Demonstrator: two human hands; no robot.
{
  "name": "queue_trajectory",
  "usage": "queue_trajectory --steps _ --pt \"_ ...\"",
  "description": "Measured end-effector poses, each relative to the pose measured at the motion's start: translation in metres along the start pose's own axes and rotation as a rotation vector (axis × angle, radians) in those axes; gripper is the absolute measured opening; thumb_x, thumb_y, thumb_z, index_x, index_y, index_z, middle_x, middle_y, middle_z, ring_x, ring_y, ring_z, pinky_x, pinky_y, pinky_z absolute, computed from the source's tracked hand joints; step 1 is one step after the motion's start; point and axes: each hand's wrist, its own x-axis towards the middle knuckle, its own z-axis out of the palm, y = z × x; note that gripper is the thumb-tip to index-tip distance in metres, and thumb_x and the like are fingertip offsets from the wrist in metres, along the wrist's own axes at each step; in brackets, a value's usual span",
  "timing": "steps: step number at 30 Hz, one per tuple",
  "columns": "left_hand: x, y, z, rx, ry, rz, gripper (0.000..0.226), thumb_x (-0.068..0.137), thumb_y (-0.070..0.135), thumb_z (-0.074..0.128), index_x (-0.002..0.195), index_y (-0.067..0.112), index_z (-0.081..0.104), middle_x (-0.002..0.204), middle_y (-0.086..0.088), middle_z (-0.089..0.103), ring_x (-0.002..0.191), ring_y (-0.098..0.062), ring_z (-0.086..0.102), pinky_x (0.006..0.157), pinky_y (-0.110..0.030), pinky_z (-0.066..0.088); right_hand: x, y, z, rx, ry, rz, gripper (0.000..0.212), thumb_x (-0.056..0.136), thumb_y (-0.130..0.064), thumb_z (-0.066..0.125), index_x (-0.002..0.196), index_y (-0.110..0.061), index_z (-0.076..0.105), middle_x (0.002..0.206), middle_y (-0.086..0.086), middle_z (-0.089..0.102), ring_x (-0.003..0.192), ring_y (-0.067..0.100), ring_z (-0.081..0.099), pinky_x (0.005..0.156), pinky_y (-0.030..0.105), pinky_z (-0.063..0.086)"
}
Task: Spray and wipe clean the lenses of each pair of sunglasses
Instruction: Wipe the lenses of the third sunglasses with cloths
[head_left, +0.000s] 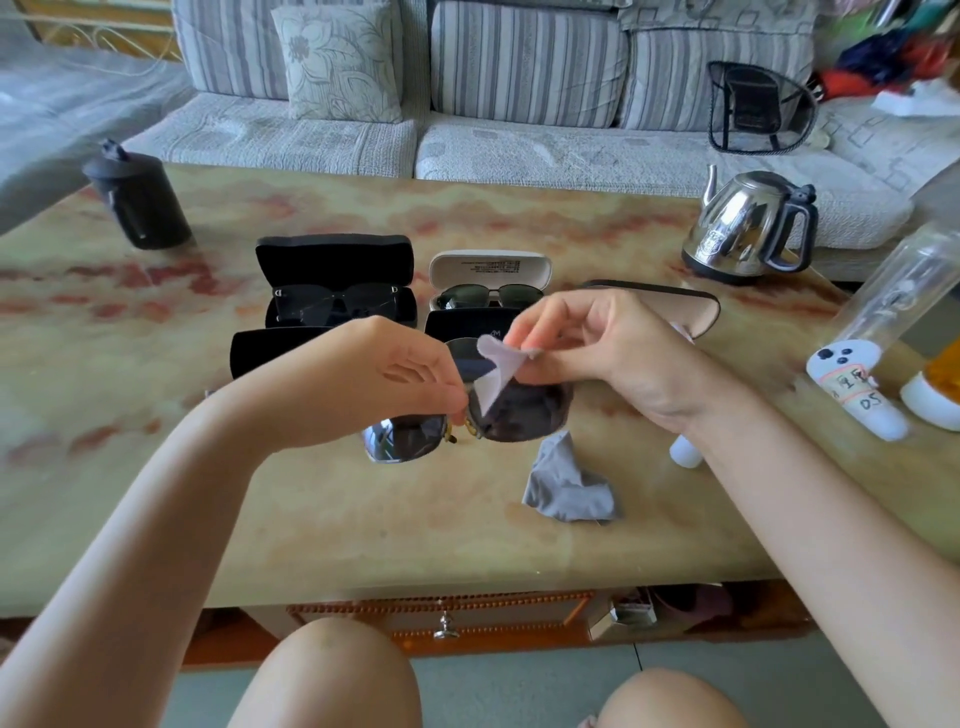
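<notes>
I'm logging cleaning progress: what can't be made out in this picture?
Head view:
- Sunglasses: one lens partly covered by the wipe in the right hand.
- Front black case: mostly hidden by left hand.
- White bottle: mostly behind right wrist.
- White case lid print: too small.

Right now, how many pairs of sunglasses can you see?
3: held pair in the left hand, second pair in the black case, third pair in the white case. Closed cases may hide more.

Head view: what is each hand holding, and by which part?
Left hand pinches the dark-lensed sunglasses at the bridge. Right hand pinches a small pale grey wiping cloth by its upper edge, draped over one lens.
</notes>
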Motion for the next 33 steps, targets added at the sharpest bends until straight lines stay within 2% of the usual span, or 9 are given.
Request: queue_trajectory --steps 2,8,10,12,15,17,20,23,33 --pt "0.0 -0.002 0.0 0.021 -0.011 -0.015 0.009 0.085 0.025 0.068 0.078 0.027 0.074 0.078 0.012 0.073 0.075 0.0 0.068 0.074 -0.01 0.049 -0.007 0.0 -0.004 -0.02 -0.089 0.028 0.015 0.07 -0.005 0.076 0.071 -0.011 0.062 0.091 0.001 0.073 0.09 0.016 0.066 0.084 0.033 0.056" --pt "0.002 -0.001 0.003 0.026 0.021 -0.024 0.009 0.085 0.026 0.069 0.078 0.028 0.074 0.078 0.013 0.073 0.076 -0.001 0.069 0.076 -0.013 0.049 -0.019 0.002 -0.007 -0.063 -0.22 0.026 0.022 0.078 0.011 0.068 0.075 -0.009 0.061 0.116 0.007 0.071 0.105 0.02 0.068 0.08 0.024 0.054" --pt "0.002 -0.002 0.003 0.035 0.01 -0.017 0.007 0.085 0.025 0.069 0.081 0.026 0.074 0.079 0.013 0.073 0.076 0.0 0.068 0.076 -0.013 0.05 -0.022 0.004 -0.01 -0.042 -0.265 0.045 0.017 0.08 0.004 0.07 0.079 -0.012 0.065 0.122 0.004 0.069 0.096 0.014 0.069 0.079 0.024 0.054" --pt "0.001 -0.004 0.003 0.043 -0.004 -0.009 0.007 0.085 0.024 0.068 0.082 0.026 0.075 0.082 0.013 0.073 0.078 0.001 0.068 0.078 -0.016 0.051 -0.023 0.002 -0.01 0.022 -0.285 0.054 0.013 0.085 -0.023 0.072 0.089 -0.012 0.068 0.126 0.006 0.067 0.098 0.017 0.069 0.082 0.024 0.052" --pt "0.001 -0.003 0.005 0.027 -0.022 0.01 0.007 0.085 0.024 0.068 0.084 0.025 0.075 0.084 0.013 0.074 0.082 0.0 0.069 0.084 -0.018 0.052 -0.019 -0.003 -0.006 0.077 -0.154 0.145 0.052 0.087 -0.05 0.044 0.094 -0.003 0.066 0.113 0.008 0.072 0.086 0.015 0.069 0.066 0.013 0.048" --pt "0.001 -0.002 0.007 0.029 -0.021 0.024 0.008 0.086 0.023 0.068 0.081 0.025 0.074 0.082 0.014 0.074 0.081 0.002 0.068 0.08 -0.014 0.051 -0.014 -0.004 -0.001 -0.09 -0.092 0.147 0.042 0.087 -0.039 0.052 0.097 -0.001 0.067 0.092 0.003 0.076 0.065 0.002 0.065 0.056 0.008 0.044" --pt "0.002 0.001 0.008 0.056 -0.003 0.042 0.009 0.085 0.024 0.068 0.078 0.026 0.073 0.08 0.015 0.073 0.08 0.003 0.068 0.079 -0.015 0.051 -0.009 -0.007 0.006 -0.389 -0.135 0.146 0.037 0.069 -0.042 0.075 0.089 -0.011 0.071 0.083 0.004 0.075 0.071 0.007 0.067 0.068 0.021 0.052" --pt "0.001 0.003 0.008 0.067 0.01 0.052 0.011 0.086 0.023 0.068 0.076 0.026 0.072 0.079 0.015 0.073 0.08 0.003 0.067 0.08 -0.016 0.05 -0.009 -0.014 0.009 -0.548 -0.23 0.172 0.029 0.074 -0.038 0.079 0.081 -0.011 0.073 0.077 0.011 0.07 0.064 0.01 0.057 0.06 0.025 0.042" --pt "0.0 0.009 0.016 0.163 0.08 0.099 0.014 0.085 0.024 0.067 0.072 0.03 0.068 0.075 0.009 0.072 0.073 -0.01 0.067 0.074 -0.033 0.053 0.002 -0.024 0.02 -0.486 -0.28 0.298 0.017 0.073 -0.024 0.084 0.082 -0.011 0.077 0.084 0.01 0.075 0.074 0.014 0.064 0.073 0.034 0.048"
